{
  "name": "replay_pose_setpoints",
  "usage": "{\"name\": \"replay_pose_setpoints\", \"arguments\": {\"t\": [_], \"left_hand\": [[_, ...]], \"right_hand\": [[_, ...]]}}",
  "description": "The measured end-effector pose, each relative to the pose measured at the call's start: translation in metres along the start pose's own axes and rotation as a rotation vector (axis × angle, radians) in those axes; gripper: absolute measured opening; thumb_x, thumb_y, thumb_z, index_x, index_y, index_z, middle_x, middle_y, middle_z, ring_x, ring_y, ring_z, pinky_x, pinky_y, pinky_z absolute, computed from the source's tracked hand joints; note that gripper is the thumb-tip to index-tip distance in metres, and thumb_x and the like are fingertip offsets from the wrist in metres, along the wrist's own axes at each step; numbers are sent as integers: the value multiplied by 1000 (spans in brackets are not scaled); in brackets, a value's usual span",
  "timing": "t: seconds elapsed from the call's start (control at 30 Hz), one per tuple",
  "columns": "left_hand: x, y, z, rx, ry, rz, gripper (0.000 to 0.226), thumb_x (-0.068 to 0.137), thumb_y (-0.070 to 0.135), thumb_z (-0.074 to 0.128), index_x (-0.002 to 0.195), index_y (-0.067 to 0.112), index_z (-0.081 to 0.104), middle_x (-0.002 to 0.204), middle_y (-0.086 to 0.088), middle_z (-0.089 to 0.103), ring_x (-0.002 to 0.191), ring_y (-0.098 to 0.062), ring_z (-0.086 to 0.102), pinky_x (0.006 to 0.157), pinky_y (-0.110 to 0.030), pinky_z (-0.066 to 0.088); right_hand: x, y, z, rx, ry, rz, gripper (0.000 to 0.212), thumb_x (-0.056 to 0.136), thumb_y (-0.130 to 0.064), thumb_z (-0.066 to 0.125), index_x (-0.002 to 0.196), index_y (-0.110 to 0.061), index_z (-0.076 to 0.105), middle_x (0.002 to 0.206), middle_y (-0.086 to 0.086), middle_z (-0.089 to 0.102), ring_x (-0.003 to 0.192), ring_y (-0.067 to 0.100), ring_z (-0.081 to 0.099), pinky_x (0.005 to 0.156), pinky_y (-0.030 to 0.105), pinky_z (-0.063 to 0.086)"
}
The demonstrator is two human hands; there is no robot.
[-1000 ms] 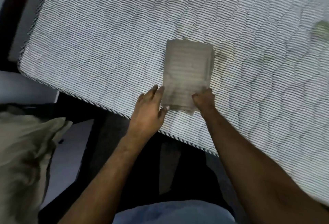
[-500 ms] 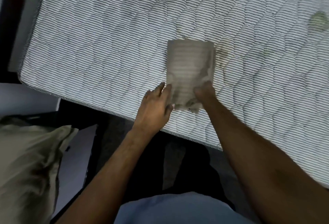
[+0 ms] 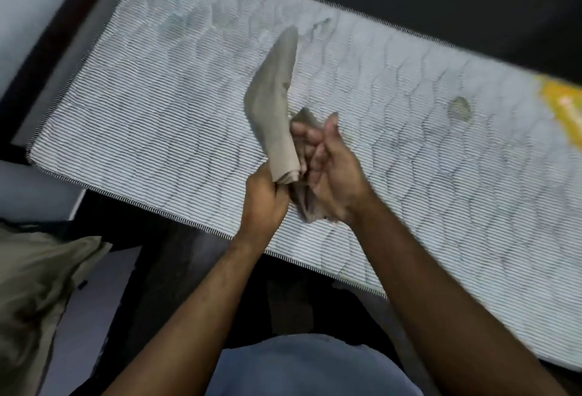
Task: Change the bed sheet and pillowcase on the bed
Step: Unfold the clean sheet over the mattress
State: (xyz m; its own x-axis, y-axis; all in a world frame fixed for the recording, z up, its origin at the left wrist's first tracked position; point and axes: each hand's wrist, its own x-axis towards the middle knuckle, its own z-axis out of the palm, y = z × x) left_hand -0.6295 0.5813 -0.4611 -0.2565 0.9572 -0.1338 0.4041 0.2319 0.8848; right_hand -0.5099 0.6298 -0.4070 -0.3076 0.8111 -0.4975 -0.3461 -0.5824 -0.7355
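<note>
Cloth: folded grey fabric was held raised above the bare mattress, near its near edge.
Left hand: was curled round the cloth's lower end.
Right hand: loose folds were gripped by curled fingers.
Pillow: was seen near left.

A bedroom, clearly: there's a bare quilted mattress with fine grey-and-white stripes lying stripped on a dark bed frame, a yellow printed label at its right end, and an olive-beige fabric pillow down at lower left beside pale floor.
</note>
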Motion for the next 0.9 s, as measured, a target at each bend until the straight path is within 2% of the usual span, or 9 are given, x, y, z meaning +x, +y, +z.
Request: {"name": "replay_pose_setpoints", "arguments": {"t": [0.1, 0.17, 0.33, 0.43, 0.5, 0.67, 0.73, 0.8, 0.9], "left_hand": [[-10, 57, 1, -352, 85, -88, 25, 83, -1, 51, 94, 13, 68, 85, 10, 71, 82, -3, 65, 73, -14, 46], [-16, 93, -2, -550, 72, -100, 36, 87, -13, 49, 106, 9, 70, 97, 3, 75, 95, -7, 69, 84, -23, 51], [-24, 166, -6, -787, 98, -15, 36, 88, 0, 49, 104, 20, 75, 97, -5, 75, 97, -22, 70, 90, -44, 55], [-22, 209, -6, -980, 82, -38, 30, 97, -3, 45, 94, 19, 66, 75, 5, 70, 68, -8, 65, 65, -25, 55], [-17, 233, -4, -1100, 35, -49, 33, 100, -5, 40, 89, 19, 60, 63, 7, 63, 54, -5, 56, 51, -22, 45], [-6, 287, -3, -1388, -112, 10, 27, 96, 1, 44, 118, 9, 58, 97, -11, 70, 86, -26, 68, 62, -39, 58], [-1, 299, -8, -1488, -154, 19, 48, 88, 11, 51, 137, 10, 48, 115, -15, 66, 102, -30, 66, 71, -47, 62], [9, 299, -19, -1448, -125, 66, 45, 88, 19, 51, 133, 12, 51, 114, -13, 67, 103, -28, 67, 72, -49, 61], [39, 283, -42, -1407, -25, 93, 30, 95, 24, 47, 122, 17, 58, 109, -8, 69, 100, -22, 69, 75, -49, 61]], "right_hand": [[-23, -27, -16, -489, 116, -251, 43, 106, -44, 41, 104, -16, 73, 92, 4, 70, 84, 10, 65, 77, 26, 49], [-31, -33, -29, -746, 174, -381, 29, 101, -41, 55, 119, -22, 67, 108, -1, 68, 92, 0, 62, 84, 26, 47], [-65, -41, -48, -760, -110, -438, 53, 92, -44, 70, 136, -41, 41, 138, -5, 54, 131, 2, 51, 107, 19, 40], [-66, -38, -70, -968, 65, -387, 52, 91, -33, 74, 136, -22, 52, 127, -3, 59, 124, 16, 58, 93, 9, 40], [-63, -37, -87, -1014, 203, -254, 46, 92, -36, 73, 129, -11, 61, 119, 1, 68, 117, 23, 63, 88, 21, 46], [-56, -47, -104, -931, 365, -90, 46, 90, -35, 75, 125, -7, 67, 121, 13, 71, 117, 26, 66, 95, 29, 52], [-60, -65, -104, -859, 438, -146, 31, 92, -29, 72, 115, -9, 70, 110, 10, 74, 110, 27, 68, 88, 30, 53], [-67, -93, -104, -844, 539, -301, 11, 92, -21, 66, 101, -19, 72, 92, -3, 74, 97, 22, 70, 78, 28, 48], [-84, -138, -99, -839, 672, -616, 46, 75, -9, 47, 111, -28, 69, 94, -14, 73, 95, 10, 68, 83, 31, 52]]}}
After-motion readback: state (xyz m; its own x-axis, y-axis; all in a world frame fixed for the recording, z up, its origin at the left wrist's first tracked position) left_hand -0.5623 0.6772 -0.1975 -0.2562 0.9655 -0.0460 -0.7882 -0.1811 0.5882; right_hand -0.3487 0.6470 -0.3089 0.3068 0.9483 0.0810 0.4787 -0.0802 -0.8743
